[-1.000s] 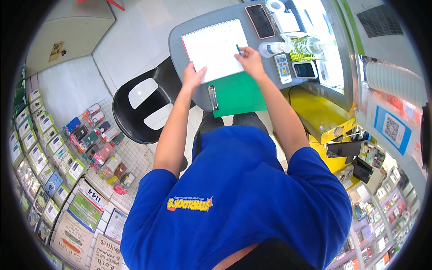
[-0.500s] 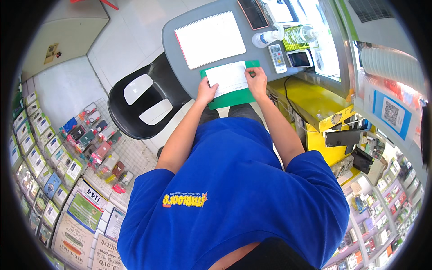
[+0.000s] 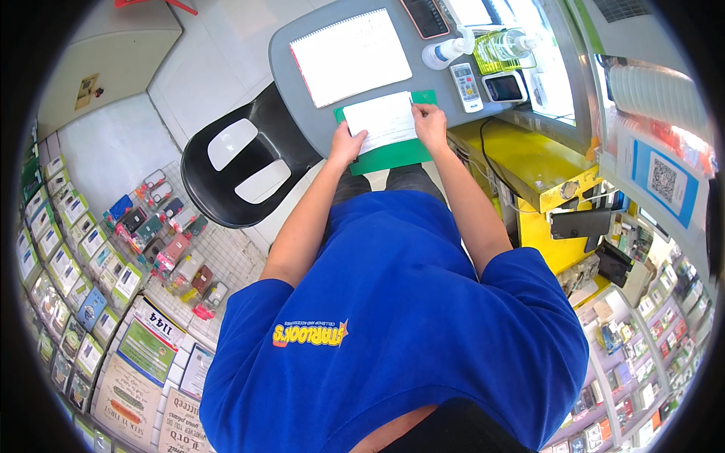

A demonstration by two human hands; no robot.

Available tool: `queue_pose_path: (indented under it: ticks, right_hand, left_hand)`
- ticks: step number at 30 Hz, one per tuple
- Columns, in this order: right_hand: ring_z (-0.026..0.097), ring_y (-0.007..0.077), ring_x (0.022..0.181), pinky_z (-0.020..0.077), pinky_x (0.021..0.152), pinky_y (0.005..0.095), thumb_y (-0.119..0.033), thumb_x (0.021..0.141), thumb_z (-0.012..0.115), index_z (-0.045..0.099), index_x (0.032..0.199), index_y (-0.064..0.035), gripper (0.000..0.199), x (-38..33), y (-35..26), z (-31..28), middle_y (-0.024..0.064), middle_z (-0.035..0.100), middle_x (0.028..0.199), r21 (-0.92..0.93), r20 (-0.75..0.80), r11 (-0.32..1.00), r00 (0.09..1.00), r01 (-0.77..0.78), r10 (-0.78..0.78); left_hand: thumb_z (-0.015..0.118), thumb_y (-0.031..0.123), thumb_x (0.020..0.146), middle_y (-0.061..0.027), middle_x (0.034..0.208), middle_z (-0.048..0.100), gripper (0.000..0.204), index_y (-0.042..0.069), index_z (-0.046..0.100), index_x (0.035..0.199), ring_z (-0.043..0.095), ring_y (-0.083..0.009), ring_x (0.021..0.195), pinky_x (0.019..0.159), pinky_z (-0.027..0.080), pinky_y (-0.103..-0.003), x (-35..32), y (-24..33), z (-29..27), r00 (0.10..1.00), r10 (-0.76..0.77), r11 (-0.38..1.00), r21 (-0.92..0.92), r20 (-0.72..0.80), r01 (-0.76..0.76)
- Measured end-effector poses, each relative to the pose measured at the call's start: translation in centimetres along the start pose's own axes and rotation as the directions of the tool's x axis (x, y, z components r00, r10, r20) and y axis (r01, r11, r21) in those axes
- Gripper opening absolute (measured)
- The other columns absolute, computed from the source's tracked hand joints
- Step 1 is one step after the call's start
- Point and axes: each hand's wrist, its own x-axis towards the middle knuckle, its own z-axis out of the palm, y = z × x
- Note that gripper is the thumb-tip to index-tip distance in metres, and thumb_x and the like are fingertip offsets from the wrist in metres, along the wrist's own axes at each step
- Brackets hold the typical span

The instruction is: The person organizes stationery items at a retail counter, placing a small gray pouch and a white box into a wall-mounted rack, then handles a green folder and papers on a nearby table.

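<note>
White paper sheets (image 3: 381,121) lie on a green folder or board (image 3: 393,157) at the near edge of the grey table. At the left side of the sheets, my left hand (image 3: 347,144) grips them, its thumb resting on top. My right hand (image 3: 430,127) is closed in a pinch at their right edge. A thin dark pen-like stick (image 3: 411,99) shows just above its fingertips; its exact kind is too small to tell. Beyond the sheets lies an open spiral notebook (image 3: 351,57) with blank-looking pages.
On the grey table (image 3: 291,83) stand a white pump bottle (image 3: 445,54), a remote control (image 3: 466,87), a white device with a dark screen (image 3: 504,87), a yellow-green basket (image 3: 491,57) and a phone (image 3: 424,16). A black chair (image 3: 198,177) is at left, a yellow cabinet (image 3: 521,166) at right.
The table and its things sit slightly higher in the picture as the view shifts. My right fingers are curled more tightly at the paper's edge; my left hand keeps its grip.
</note>
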Motion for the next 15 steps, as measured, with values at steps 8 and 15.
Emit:
queue_pose_path:
  ticks: [8, 15]
  right_hand:
    - [0.072, 0.0292, 0.096, 0.0554, 0.089, 0.0389, -0.013, 0.089, 0.07, 0.076, 0.106, -0.0001, 0.022, -0.5, -1.9, -0.4, 0.0172, 0.075, 0.103, 0.072, -0.086, 0.996, 0.995, 0.06, -0.054]
    - [0.071, 0.0198, 0.104, 0.0543, 0.095, 0.034, -0.006, 0.087, 0.067, 0.073, 0.11, -0.0023, 0.025, 3.7, -8.5, -1.8, 0.0117, 0.075, 0.105, 0.349, 0.197, 0.922, 0.949, 0.169, -0.248]
  left_hand:
    - [0.073, 0.014, 0.092, -0.0168, 0.117, 0.073, 0.043, -0.003, 0.06, 0.129, 0.069, -0.0264, 0.111, 0.097, 0.052, -0.039, -0.5, 1.0, -0.2, 0.996, 0.084, 0.993, -0.078, -0.009, -0.084]
    - [0.066, 0.002, 0.099, -0.0109, 0.117, 0.074, 0.01, 0.007, 0.058, 0.103, 0.065, -0.0192, 0.112, 0.099, 0.049, -0.034, 0.8, 6.0, -5.8, 0.933, 0.319, 0.86, -0.363, -0.167, -0.359]
